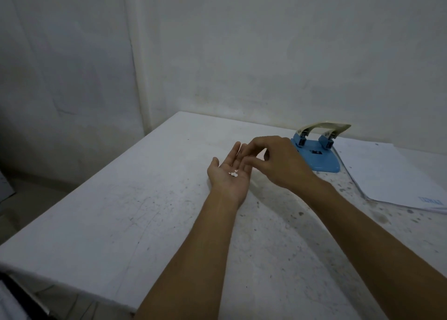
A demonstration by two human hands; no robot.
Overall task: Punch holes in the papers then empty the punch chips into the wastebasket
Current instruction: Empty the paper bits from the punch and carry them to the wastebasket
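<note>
My left hand (228, 172) lies palm up over the middle of the white table (108, 213), fingers apart, with a few small white punch chips (234, 173) resting in the palm. My right hand (278, 159) hovers just right of it, its fingertips pinched together above the left fingers; whether a chip is between them I cannot tell. A blue hole punch (316, 154) with a cream handle stands behind the right hand, near the wall. A stack of white papers (387, 174) lies to its right. No wastebasket is in view.
The table's left edge runs diagonally from the back wall to the front left, with dark floor beyond it. Dark specks and stains mark the tabletop on the right. A white wall stands close behind the table.
</note>
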